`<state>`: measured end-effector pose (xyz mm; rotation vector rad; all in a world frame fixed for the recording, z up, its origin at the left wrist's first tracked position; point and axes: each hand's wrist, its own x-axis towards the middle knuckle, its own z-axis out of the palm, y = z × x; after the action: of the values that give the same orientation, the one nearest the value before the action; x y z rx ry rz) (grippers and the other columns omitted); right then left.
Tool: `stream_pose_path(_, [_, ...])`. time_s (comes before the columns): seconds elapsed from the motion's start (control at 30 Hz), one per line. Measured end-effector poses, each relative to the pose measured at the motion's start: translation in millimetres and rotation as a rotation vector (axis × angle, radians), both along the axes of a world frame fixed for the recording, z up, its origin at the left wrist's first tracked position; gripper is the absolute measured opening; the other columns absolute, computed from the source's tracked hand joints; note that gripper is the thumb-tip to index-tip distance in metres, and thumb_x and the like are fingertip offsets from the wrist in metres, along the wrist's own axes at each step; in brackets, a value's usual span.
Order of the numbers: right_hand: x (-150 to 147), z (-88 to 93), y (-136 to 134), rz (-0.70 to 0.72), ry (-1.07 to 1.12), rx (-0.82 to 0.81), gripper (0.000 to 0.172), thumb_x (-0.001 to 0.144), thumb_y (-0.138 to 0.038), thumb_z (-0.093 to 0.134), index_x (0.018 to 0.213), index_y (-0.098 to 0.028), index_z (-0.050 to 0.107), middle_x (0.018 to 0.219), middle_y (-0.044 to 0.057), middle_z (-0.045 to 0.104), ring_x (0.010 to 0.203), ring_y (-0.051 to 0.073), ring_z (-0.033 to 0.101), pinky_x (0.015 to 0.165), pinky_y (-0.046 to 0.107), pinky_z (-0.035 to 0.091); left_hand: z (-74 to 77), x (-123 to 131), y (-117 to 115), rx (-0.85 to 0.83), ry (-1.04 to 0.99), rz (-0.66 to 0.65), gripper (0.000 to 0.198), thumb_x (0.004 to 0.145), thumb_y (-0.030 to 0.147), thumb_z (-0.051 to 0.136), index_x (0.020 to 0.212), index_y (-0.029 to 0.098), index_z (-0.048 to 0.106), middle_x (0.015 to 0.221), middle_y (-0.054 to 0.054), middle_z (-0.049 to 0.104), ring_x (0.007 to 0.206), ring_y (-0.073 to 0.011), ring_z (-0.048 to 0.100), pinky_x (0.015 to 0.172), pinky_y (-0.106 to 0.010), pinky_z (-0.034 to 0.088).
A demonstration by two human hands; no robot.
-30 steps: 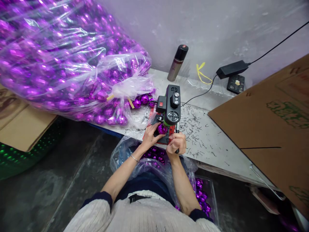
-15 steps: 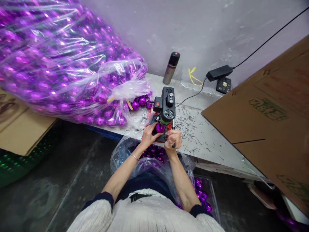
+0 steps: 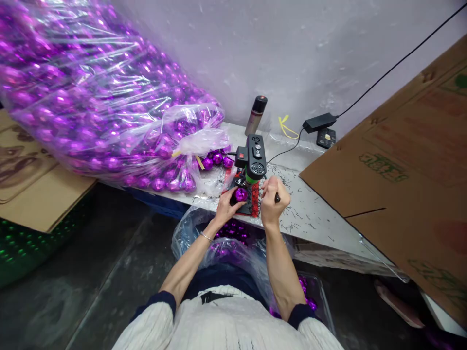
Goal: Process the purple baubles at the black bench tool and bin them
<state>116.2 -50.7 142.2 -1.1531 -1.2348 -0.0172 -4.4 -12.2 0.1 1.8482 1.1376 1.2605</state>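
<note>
My left hand [image 3: 226, 206] has thumb and fingers round a shiny purple bauble [image 3: 241, 194]. The bauble sits on the black base [image 3: 241, 210] of a small bench machine [image 3: 256, 158] with a black head and a green ring. To the right of the machine, my right hand [image 3: 274, 200] is a fist round a black lever handle [image 3: 278, 198], whose end shows by the fingers. Beneath the base lies a red mat [image 3: 255, 200]. Below the table edge, an open plastic bag [image 3: 229, 248] over my lap holds more purple baubles.
A huge clear bag of purple baubles [image 3: 109, 107] fills the left. On the table [image 3: 317, 214] are black scraps, a spray can [image 3: 256, 115], a power adapter [image 3: 320, 122] and a yellow tie [image 3: 287, 129]. A large cardboard box [image 3: 394, 180] borders the right.
My right hand has swung right and slightly up with the lever handle, away from the bauble. My left hand stays at the bauble. The head view has shifted a little.
</note>
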Motion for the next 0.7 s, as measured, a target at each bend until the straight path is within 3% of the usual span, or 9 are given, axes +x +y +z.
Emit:
stream_pose_path(0.07, [1.8,0.5,-2.3,0.029,-0.033,0.019,0.037,0.101,-0.028,0.045,0.065,-0.022,0.049,0.062,-0.003,0.051,0.06,0.012,0.052,0.063,0.029,0.042,-1.9,-9.5,-21.5,0.073,0.038,-0.015,0.066,0.087,0.05,0.072,0.143,0.02,0.053,0.137,-0.016,0.065,0.13,-0.0308,0.061,0.111,-0.051,0.046])
stream_pose_path(0.2, [3.1,-17.1,-6.0,0.061,-0.076,0.079,0.034,0.099,-0.021,0.046,0.066,-0.022,0.049,0.065,-0.002,0.054,0.064,0.013,0.054,0.065,0.029,0.042,-13.6,-29.9,-72.2,0.181,0.276,-0.183,0.067,0.087,0.056,0.07,0.143,0.023,0.054,0.14,-0.018,0.062,0.129,-0.0325,0.062,0.104,-0.05,0.052])
stream_pose_path(0.3, [2.4,-26.6,-7.2,0.065,-0.073,0.091,0.031,0.098,-0.018,0.046,0.067,-0.022,0.049,0.065,-0.002,0.054,0.065,0.013,0.055,0.064,0.03,0.042,-14.4,-37.3,-75.6,0.22,0.368,-0.216,0.066,0.082,0.061,0.072,0.135,0.023,0.06,0.135,-0.018,0.065,0.122,-0.0325,0.066,0.097,-0.047,0.056])
stream_pose_path(0.37, [2.5,-28.5,-7.8,0.068,-0.088,0.098,0.031,0.098,-0.017,0.047,0.068,-0.022,0.05,0.066,-0.002,0.055,0.065,0.013,0.056,0.064,0.03,0.042,-1.3,-40.4,-48.9,0.251,0.353,-0.128,0.053,0.09,0.054,0.066,0.133,0.023,0.062,0.13,-0.016,0.068,0.119,-0.03,0.067,0.1,-0.047,0.055])
stream_pose_path(0.43, [3.1,-28.6,-8.4,0.073,-0.114,0.108,0.03,0.097,-0.015,0.047,0.068,-0.022,0.05,0.066,-0.001,0.056,0.065,0.013,0.056,0.064,0.03,0.042,22.4,-45.1,-4.3,0.244,0.363,0.035,0.04,0.101,0.04,0.052,0.135,0.022,0.06,0.131,-0.016,0.067,0.122,-0.0288,0.064,0.105,-0.049,0.051])
stream_pose_path(0.53, [4.0,-28.0,-9.2,0.087,-0.139,0.117,0.03,0.096,-0.012,0.046,0.067,-0.022,0.049,0.067,-0.001,0.056,0.065,0.013,0.056,0.064,0.029,0.042,62.2,-56.0,69.5,0.098,0.558,0.319,0.041,0.104,0.024,0.04,0.14,0.013,0.056,0.137,-0.022,0.062,0.128,-0.0325,0.058,0.109,-0.051,0.045])
stream_pose_path(0.6, [4.0,-27.8,-9.4,0.092,-0.141,0.115,0.03,0.096,-0.012,0.045,0.067,-0.022,0.049,0.068,-0.001,0.056,0.065,0.013,0.056,0.063,0.029,0.042,79.6,-63.5,106.3,-0.008,0.822,0.341,0.045,0.098,0.014,0.044,0.142,0.011,0.054,0.14,-0.025,0.059,0.133,-0.0373,0.054,0.108,-0.054,0.044])
stream_pose_path(0.7, [3.5,-28.2,-9.3,0.086,-0.139,0.113,0.03,0.096,-0.012,0.046,0.068,-0.022,0.049,0.067,-0.001,0.056,0.064,0.013,0.056,0.063,0.03,0.042,86.3,-71.0,133.4,-0.085,1.068,0.257,0.056,0.091,0.004,0.046,0.147,0.011,0.049,0.142,-0.026,0.058,0.13,-0.0386,0.057,0.109,-0.057,0.041])
